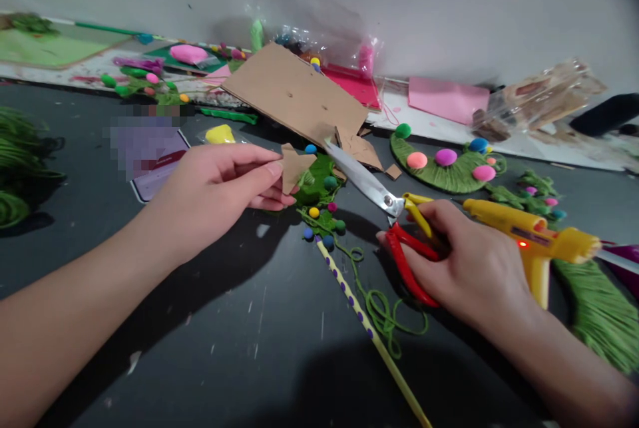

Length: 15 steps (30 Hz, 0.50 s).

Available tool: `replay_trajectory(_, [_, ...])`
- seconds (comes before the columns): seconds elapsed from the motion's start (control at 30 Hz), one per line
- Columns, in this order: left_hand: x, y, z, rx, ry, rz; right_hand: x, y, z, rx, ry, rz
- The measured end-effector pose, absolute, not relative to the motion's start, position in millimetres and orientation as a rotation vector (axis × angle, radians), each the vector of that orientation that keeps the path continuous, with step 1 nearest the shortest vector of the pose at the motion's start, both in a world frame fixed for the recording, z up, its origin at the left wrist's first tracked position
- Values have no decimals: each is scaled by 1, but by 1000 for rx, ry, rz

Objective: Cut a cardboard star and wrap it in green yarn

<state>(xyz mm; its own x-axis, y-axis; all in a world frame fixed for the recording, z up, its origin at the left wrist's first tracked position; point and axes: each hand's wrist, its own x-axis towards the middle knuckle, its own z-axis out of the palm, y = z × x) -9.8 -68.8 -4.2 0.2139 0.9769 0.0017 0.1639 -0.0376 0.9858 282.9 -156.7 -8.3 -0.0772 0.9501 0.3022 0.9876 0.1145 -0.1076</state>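
Between the thumb and fingers of my left hand (219,182) is a small cardboard star (295,167). My right hand (469,261) grips scissors (367,182) with red and yellow handles, their blades pointing up and left, a little apart from the star. Behind and below the star lies green leafy decoration with small coloured pompoms (314,212). A pale yellow stick (344,285) with purple dots runs from it toward the lower right. Loose green yarn (382,311) curls beside the stick.
A yellow glue gun (532,228) with a lit red light lies right of my right hand. Cardboard sheets (294,92) lean at the back. Yarn-wrapped crescents with pompoms (449,172) sit at right. A phone (154,155) and green yarn bundle (22,165) are at left.
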Motion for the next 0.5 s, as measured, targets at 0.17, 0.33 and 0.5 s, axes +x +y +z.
replay_trajectory(0.17, [-7,-69,1,1342,1187,1025,280,-150,-10,-1806,-2235,-381])
replay_trajectory(0.33, [-9,-68,4,1238,1172,989,285,-150,-14,-1677,-2240,-425])
replay_trajectory(0.5, [-10,-68,5,1163,1159,974,286,-152,-13,-1606,-2278,-404])
